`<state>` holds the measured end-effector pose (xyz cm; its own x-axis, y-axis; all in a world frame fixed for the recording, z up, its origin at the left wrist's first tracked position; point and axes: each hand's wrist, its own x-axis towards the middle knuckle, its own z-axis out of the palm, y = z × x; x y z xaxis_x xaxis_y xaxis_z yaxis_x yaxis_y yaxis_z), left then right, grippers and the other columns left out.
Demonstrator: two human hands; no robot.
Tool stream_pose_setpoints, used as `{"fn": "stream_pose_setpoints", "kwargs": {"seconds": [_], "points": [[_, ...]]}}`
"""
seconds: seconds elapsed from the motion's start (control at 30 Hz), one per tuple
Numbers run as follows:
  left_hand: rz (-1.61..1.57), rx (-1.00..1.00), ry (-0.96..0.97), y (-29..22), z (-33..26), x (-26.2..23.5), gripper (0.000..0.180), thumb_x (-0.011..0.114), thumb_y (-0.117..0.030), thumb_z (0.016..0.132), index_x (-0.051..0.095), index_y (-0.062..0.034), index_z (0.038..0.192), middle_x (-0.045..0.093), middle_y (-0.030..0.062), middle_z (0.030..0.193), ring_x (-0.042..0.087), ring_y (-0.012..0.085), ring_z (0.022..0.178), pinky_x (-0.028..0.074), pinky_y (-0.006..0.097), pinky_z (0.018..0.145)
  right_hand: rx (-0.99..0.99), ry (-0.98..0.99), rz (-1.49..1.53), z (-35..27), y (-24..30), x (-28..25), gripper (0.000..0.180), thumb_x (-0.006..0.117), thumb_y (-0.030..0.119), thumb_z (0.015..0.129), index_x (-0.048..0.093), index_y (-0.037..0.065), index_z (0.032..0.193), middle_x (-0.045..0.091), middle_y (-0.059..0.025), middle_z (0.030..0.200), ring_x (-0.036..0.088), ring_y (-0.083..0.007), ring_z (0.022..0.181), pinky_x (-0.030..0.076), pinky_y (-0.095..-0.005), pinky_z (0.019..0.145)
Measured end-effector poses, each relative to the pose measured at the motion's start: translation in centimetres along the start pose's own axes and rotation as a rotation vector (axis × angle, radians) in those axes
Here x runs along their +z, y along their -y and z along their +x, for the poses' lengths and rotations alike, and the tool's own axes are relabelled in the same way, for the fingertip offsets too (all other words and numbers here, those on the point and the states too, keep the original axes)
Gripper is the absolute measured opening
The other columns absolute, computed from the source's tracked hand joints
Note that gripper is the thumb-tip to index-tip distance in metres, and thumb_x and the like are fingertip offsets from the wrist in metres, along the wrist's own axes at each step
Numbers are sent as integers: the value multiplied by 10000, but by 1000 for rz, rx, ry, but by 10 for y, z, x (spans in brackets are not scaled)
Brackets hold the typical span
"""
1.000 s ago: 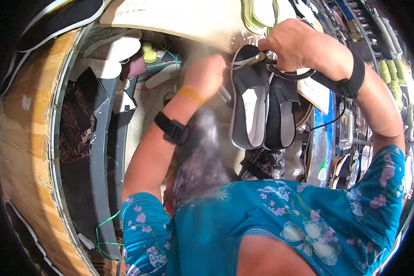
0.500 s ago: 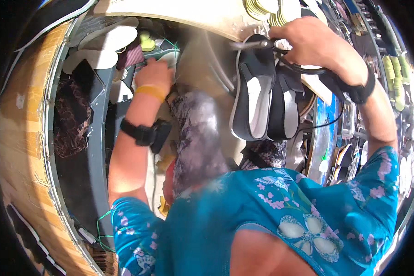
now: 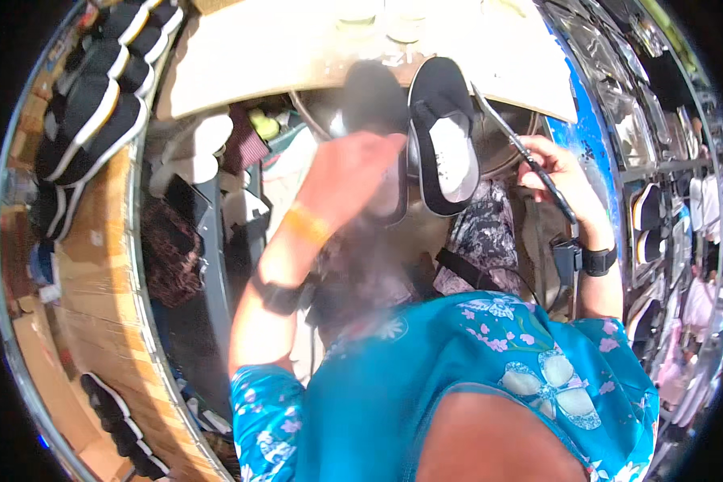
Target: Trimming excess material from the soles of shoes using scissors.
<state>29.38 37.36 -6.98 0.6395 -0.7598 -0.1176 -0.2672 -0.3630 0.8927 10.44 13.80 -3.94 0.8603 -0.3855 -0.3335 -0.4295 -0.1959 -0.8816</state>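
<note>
A pair of black slip-on shoes with white insoles stands in front of me, toes up against the worktop's near edge. My left hand [image 3: 349, 177] is closed over the opening of the left shoe [image 3: 373, 100], its fingers blurred. The right shoe [image 3: 450, 153] is close beside it, its pale insole showing. In my right hand [image 3: 566, 181] is a thin tool [image 3: 542, 173] with a dark handle and a long slim shaft. The shaft points up and left, its tip near the right shoe's toe.
A pale worktop [image 3: 257, 64] spans the far side. An open grey bin [image 3: 217, 201] with white pieces and dark fabric lies on the left, along a wooden edge [image 3: 96, 257]. Black shoes [image 3: 96, 120] are lined up at far left. Racks with bagged goods [image 3: 618, 80] rise on the right.
My left hand has left the bin and moved right onto the left shoe. My right hand has come off the shoes and down to the right with the thin tool. The view has shifted.
</note>
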Motion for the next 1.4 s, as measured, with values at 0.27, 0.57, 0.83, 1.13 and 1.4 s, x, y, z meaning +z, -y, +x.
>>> {"fn": "stream_pose_setpoints", "kwargs": {"seconds": [0.27, 0.57, 0.83, 1.13, 1.4], "points": [[751, -188, 90, -33, 55, 61, 698, 531, -638, 735, 662, 36, 861, 633, 247, 868, 617, 360, 878, 486, 412, 772, 7, -76, 108, -9, -37, 13, 427, 707, 103, 756, 536, 33, 1141, 547, 18, 673, 493, -64, 517, 379, -211, 461], [711, 41, 155, -59, 48, 103, 486, 569, -456, 800, 634, 24, 762, 628, 225, 743, 622, 376, 773, 485, 441, 729, -112, -227, 224, 7, -82, 8, 450, 724, 128, 738, 541, 29, 1136, 575, -19, 686, 489, -77, 504, 363, -222, 460], [417, 265, -101, -60, 42, 55, 352, 546, -249, 828, 590, 69, 682, 536, 204, 540, 571, 261, 506, 402, 384, 484, -89, -325, 338, 1, -83, 0, 484, 694, 57, 748, 496, 5, 1187, 591, -33, 715, 522, -88, 513, 397, -223, 450], [654, -141, -213, 56, 32, -58, 399, 527, -309, 837, 585, 77, 755, 573, 305, 819, 556, 441, 850, 435, 462, 747, -71, -237, 329, 8, -74, 14, 489, 693, 89, 751, 496, 13, 1192, 549, -21, 683, 505, -83, 519, 391, -225, 465], [716, -181, -94, 7, 30, 0, 577, 575, -502, 760, 597, 74, 806, 591, 309, 850, 582, 416, 872, 451, 445, 754, -37, -132, 332, 25, -59, 33, 501, 678, 148, 774, 483, 41, 1223, 566, -33, 682, 513, -86, 490, 371, -214, 421]]}}
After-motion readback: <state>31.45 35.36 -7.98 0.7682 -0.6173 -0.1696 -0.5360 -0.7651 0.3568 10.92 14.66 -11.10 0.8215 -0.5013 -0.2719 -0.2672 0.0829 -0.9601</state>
